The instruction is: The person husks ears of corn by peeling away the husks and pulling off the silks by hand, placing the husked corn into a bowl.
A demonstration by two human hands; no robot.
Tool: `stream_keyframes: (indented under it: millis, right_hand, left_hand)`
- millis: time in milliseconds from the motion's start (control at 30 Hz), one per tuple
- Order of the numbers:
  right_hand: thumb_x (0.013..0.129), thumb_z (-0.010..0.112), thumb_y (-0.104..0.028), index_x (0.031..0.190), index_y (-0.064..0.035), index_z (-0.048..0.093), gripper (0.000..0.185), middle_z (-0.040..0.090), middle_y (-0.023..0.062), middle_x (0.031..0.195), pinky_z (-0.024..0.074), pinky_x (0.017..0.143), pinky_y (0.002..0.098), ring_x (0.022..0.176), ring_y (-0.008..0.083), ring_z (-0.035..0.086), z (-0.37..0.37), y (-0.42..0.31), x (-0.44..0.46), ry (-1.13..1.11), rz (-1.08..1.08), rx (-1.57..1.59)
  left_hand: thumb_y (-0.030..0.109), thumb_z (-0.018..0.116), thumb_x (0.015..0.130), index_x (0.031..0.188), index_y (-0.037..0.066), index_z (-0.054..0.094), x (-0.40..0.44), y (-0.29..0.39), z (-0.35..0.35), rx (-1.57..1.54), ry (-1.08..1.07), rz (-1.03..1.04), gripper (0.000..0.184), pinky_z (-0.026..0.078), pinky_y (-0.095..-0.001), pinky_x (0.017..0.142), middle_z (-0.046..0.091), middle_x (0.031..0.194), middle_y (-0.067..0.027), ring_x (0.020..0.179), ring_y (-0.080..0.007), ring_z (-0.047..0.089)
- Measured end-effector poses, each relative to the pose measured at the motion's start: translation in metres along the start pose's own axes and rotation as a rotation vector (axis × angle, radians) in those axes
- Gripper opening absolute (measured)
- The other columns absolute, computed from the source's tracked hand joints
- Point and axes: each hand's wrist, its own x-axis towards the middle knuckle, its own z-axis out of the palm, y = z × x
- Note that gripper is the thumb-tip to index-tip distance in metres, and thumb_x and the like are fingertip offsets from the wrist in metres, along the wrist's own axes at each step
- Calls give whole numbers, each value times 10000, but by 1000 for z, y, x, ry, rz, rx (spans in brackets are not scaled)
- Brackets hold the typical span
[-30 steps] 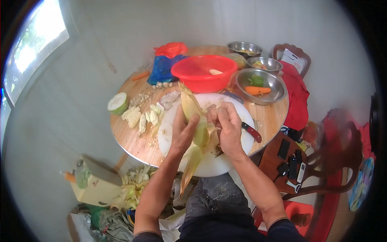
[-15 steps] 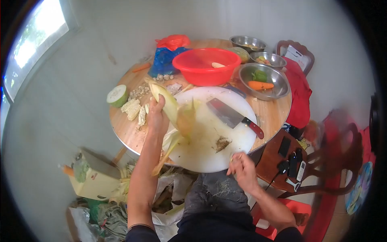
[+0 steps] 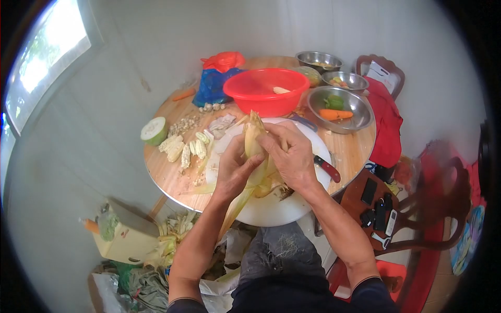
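An ear of corn (image 3: 252,134), wrapped in pale yellow-green husk, stands tip-up over the white cutting board (image 3: 271,213). My left hand (image 3: 236,168) is closed around its lower part. Against the upper right side of the husk, my right hand (image 3: 290,155) is closed, thumb and fingers on the leaves. Loose husk leaves (image 3: 236,209) hang below, over the board's near left edge. A clump of brown corn silk (image 3: 285,193) lies on the board. The knife's red and black handle (image 3: 327,169) shows at the right; its blade is hidden behind my right hand.
A red basin (image 3: 265,100) stands behind the board, with a steel bowl (image 3: 360,123) holding a carrot (image 3: 335,114) to its right. Husked corn pieces (image 3: 172,148) and a cut green gourd (image 3: 154,131) lie left. Husks (image 3: 172,241) are heaped below the table's left edge.
The ear of corn has moved right and now stands more upright. My right hand has risen from the board's near edge to take hold of the husk, covering the knife blade.
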Motion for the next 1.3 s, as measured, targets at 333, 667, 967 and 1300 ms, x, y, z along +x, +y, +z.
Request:
stream_keyframes:
  millis: [333,667,967,1300]
  right_hand:
    - [878,717,-71,1033,19,735,180,697,129,902,534,629,314,740,222,674,-8,-13,8,87,-203,-102]
    - [809,723,-88,945,-39,741,146,708,86,890,531,604,329,650,231,667,-16,-15,12,93,-243,-276]
    - [905,671,-143,909,4,691,149,674,96,822,504,639,329,680,181,639,-7,32,2,209,195,-101]
    - [958,649,-152,1083,45,631,234,620,84,846,478,734,305,817,157,596,28,1,-5,200,90,245]
  left_hand:
    - [109,723,935,1422,-32,433,-1,-2,1,35,-14,22,584,446,-349,1063,559,1342,-118,1264,-198,540]
    - [32,722,903,1392,-7,468,-1,-3,7,60,31,-12,552,480,-334,1009,592,1286,-109,1196,-185,579]
    - [163,669,962,1440,-13,425,-9,-3,4,33,24,17,565,418,-364,1078,549,1355,-121,1284,-218,517]
    - [371,570,1019,1499,11,347,-1,-5,2,54,81,84,641,371,-359,1090,501,1396,-112,1293,-208,465]
